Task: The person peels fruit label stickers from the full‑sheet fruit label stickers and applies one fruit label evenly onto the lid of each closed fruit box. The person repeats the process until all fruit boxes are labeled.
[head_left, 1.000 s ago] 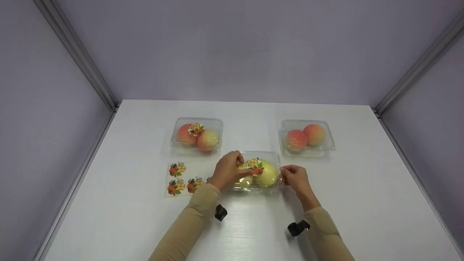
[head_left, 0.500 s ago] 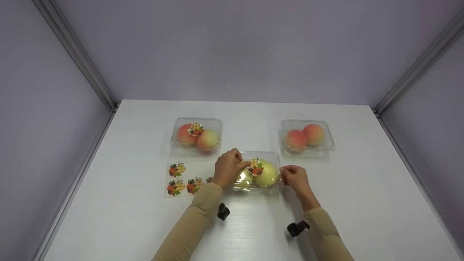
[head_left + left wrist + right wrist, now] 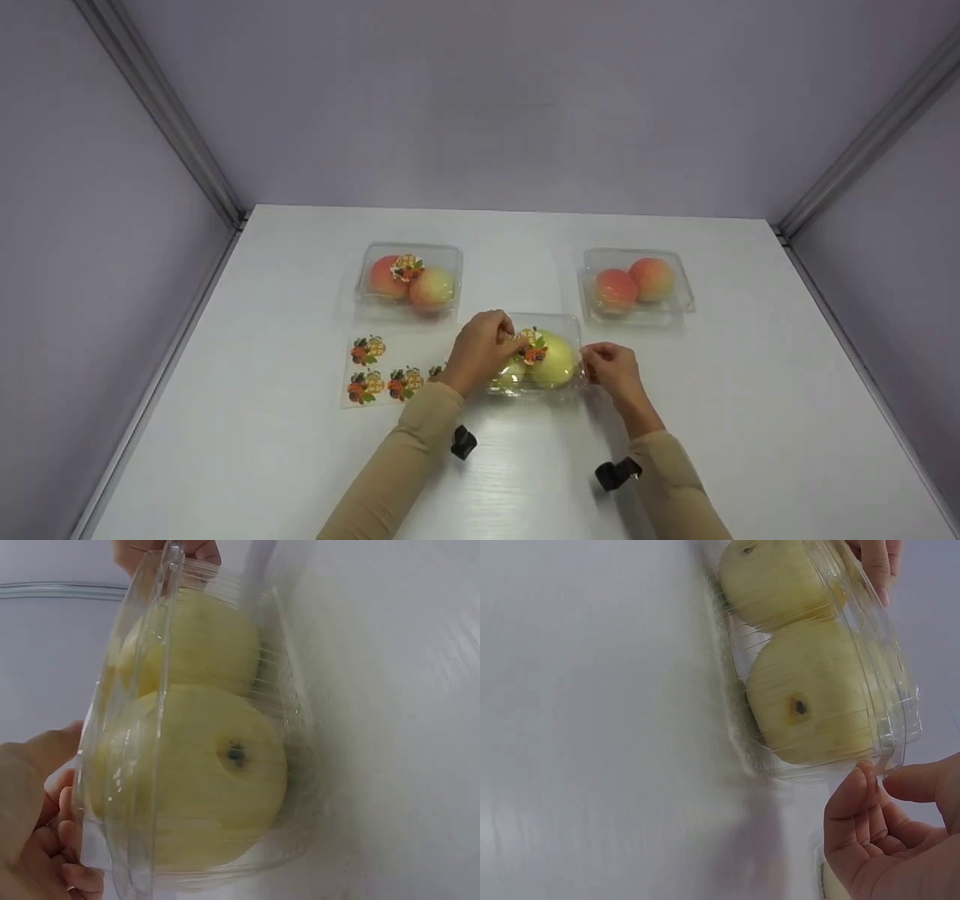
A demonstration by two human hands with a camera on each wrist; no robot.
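Both hands, left hand (image 3: 480, 351) and right hand (image 3: 611, 369), flank the clear box's (image 3: 559, 324) edges.

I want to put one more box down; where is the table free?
Bare table lies right of the right hand, and between the stickered peach box and the plain peach box. Crowded: the sticker sheet, the left hand and the pear box.

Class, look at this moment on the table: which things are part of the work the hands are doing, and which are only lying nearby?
In hand:
- clear box of yellow pears
- flower sticker on its lid, pressed by the left hand
- right hand, touching the box's right edge

Lying about:
- sticker sheet
- labelled peach box
- unlabelled peach box
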